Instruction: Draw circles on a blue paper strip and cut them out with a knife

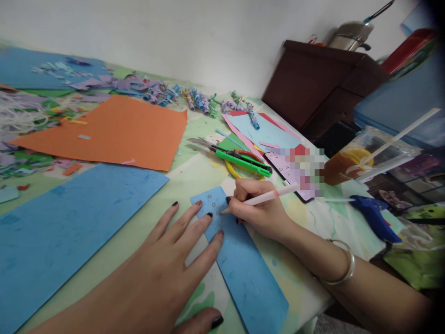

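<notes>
A narrow strip of blue paper [248,260] lies slantwise on the patterned tablecloth, with a few small round marks drawn near its far end. My right hand [259,208] is closed around a pale pink pen [266,195], its tip on the strip beside these marks. Spread flat, my left hand [170,260] rests its fingertips on the strip's left edge and the cloth, holding nothing. Just beyond my right hand are a green utility knife [241,162] and a pair of scissors with yellow and red handles, partly covered by the knife.
Left are a large blue sheet [69,232] and an orange sheet [139,132] among paper scraps. Curled paper pieces [200,99] line the wall. At right lie a phone [285,174], a cup of brown drink [351,162] and a blue glue gun [375,215] near the table edge.
</notes>
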A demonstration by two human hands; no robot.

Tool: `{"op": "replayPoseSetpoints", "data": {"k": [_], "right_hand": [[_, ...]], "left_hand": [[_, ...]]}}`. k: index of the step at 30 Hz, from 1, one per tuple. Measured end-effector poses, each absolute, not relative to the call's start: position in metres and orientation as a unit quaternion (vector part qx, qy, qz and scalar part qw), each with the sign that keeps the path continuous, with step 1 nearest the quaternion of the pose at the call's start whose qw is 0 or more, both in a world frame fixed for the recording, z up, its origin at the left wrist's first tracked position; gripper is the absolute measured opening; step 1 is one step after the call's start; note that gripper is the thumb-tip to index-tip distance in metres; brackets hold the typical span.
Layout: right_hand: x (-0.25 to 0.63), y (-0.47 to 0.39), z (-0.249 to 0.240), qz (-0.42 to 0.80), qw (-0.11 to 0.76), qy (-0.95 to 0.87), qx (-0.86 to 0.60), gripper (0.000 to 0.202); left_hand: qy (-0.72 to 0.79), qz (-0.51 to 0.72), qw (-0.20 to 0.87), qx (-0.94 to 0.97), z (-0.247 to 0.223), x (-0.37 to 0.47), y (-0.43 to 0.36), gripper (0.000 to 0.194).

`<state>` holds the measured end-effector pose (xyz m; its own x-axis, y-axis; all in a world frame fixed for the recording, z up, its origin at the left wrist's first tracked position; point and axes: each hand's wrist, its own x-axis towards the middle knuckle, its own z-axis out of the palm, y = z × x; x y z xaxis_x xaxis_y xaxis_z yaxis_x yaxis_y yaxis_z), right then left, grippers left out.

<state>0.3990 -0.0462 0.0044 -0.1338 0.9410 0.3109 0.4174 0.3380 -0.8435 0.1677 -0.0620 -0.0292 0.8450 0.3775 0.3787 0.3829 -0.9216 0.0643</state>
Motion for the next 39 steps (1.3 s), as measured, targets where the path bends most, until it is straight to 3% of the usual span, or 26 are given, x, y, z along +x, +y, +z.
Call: {"op": "replayPoseSetpoints", "data": {"k": [7,16,28,39], "right_hand": [[0.3988,-0.0448,0.0039,0.296,0.466,-0.672,-0.494,0.035],[0.3984,-0.0446,0.0014,0.258,0.447,-0.706,-0.486,0.036],[0.3995,-0.0445,0.003,0.297,0.426,-0.704,-0.485,0.034],[0.3985,-0.0445,0.003,0.283,0.461,-0.692,-0.478,0.035]], "left_hand": [[-0.195,-0.192,0.02,-0.962,-0.0285,0.1677,-0.0623,0.072],[-0.195,-0.198,0.016,-0.961,-0.0287,0.1679,-0.0622,0.072],[-0.196,-0.194,0.026,-0.961,-0.0297,0.1681,-0.0622,0.072],[-0.192,-0.193,0.037,-0.962,-0.0313,0.1678,-0.0621,0.078]]}}
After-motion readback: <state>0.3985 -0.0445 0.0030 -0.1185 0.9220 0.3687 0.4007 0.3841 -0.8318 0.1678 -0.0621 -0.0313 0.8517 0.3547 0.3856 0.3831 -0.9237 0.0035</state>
